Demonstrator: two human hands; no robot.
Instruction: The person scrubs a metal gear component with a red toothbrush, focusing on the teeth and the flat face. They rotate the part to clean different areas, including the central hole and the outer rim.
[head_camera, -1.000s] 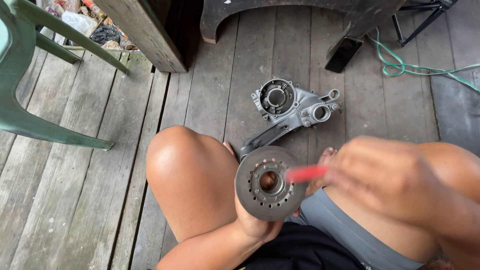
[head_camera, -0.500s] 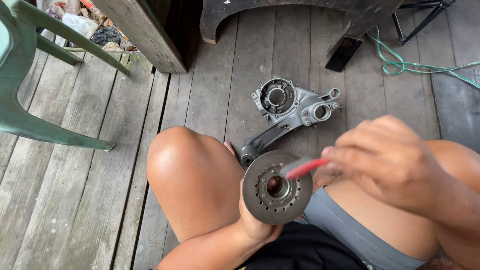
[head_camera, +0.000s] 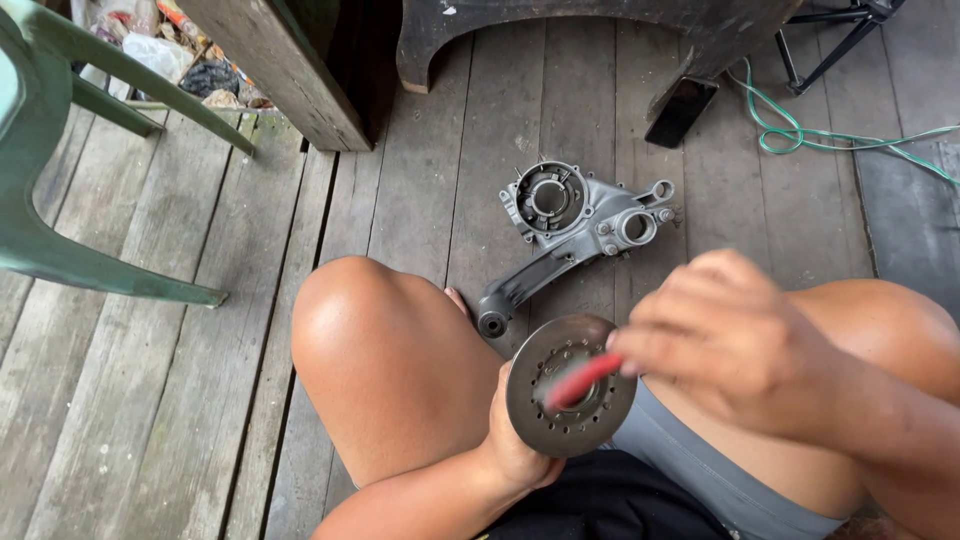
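A round grey metal disc (head_camera: 556, 428) with a ring of small holes is held upright between my knees by my left hand (head_camera: 512, 450), whose fingers wrap its lower left edge from behind. My right hand (head_camera: 730, 340) is closed around a red-handled tool (head_camera: 582, 381), blurred with motion. The tool's tip lies against the disc's face near the centre hole. On the wooden floor just beyond my knees lies a grey cast metal engine part (head_camera: 575, 225) with a long arm.
A green plastic chair (head_camera: 60, 170) stands at the left. Dark wooden furniture legs (head_camera: 285, 70) and a black phone (head_camera: 680, 112) lie ahead. A green cord (head_camera: 850, 135) and a black stand (head_camera: 835, 40) are at the upper right.
My right hand has swung the red tool across the disc's face, from level at the centre to angled down-left. My left hand has shifted the disc slightly right.
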